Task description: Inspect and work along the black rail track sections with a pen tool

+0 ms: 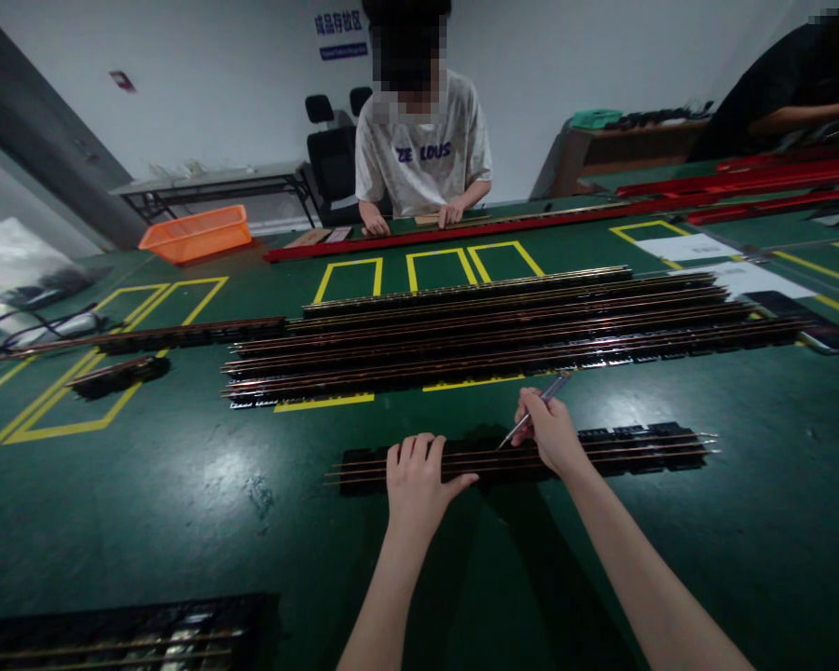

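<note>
A long black strip (629, 449) with thin copper-coloured rods along it lies on the green table in front of me. My left hand (418, 475) rests flat over its left part, fingers across the rods and thumb spread to the right. My right hand (551, 433) pinches a slim silver pen-like tool (510, 435). The tool slants down to the left, its thin tip at the strip near the middle. Whether the tip touches a rod is too small to tell.
Several similar rodded strips (461, 335) lie side by side beyond my hands. Another black strip (112, 643) is at the lower left. A phone (811, 326) lies right. Farther off are an orange bin (199, 233), a long red bar (503, 228) and a seated person (423, 158).
</note>
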Demonstrator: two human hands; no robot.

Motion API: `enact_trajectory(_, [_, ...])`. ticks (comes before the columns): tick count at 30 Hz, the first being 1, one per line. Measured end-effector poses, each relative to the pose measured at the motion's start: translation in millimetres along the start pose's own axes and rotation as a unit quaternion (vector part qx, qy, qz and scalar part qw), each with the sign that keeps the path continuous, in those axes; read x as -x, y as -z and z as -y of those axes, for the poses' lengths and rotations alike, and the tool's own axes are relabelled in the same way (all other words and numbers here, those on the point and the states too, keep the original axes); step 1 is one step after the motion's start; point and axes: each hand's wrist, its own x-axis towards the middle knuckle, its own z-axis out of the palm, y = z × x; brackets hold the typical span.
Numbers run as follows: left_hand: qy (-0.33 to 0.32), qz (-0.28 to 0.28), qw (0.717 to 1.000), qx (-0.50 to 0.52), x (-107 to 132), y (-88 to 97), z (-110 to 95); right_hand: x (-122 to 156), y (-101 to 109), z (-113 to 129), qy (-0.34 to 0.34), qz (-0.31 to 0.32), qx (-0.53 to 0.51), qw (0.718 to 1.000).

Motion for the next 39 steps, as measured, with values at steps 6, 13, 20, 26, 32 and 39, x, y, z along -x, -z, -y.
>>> enact_trajectory(6, [0.004, 0.004, 1.0, 0.001, -0.2, 0.9, -1.1, 2.0, -1.3, 4.2, -0.007, -0.008, -0.017, 1.0])
enact_trajectory(13, [-0.005, -0.011, 1.0, 0.0, -0.8, 0.1, -0.6, 3.0, -1.2, 2.4, 0.007, 0.007, -0.023, 1.0])
enact_trajectory(20, [-0.037, -0.024, 0.999, 0.016, 1.3, 0.2, -4.0, 4.4, -4.3, -1.3, 0.025, 0.004, -0.04, 0.999])
enact_trajectory(26, [-0.042, -0.016, 0.999, 0.018, 2.3, 0.1, -6.9, 5.7, -15.4, -8.2, 0.035, 0.011, -0.026, 0.999])
enact_trajectory(32, [-0.027, -0.021, 0.999, 0.009, 0.9, -1.0, -7.5, 11.9, -34.4, -11.3, 0.043, 0.013, -0.004, 0.999])
enact_trajectory(39, [-0.011, -0.04, 0.999, -0.017, -1.9, 1.4, -8.2, 20.8, -49.2, -5.1, 0.043, -0.004, 0.034, 0.998])
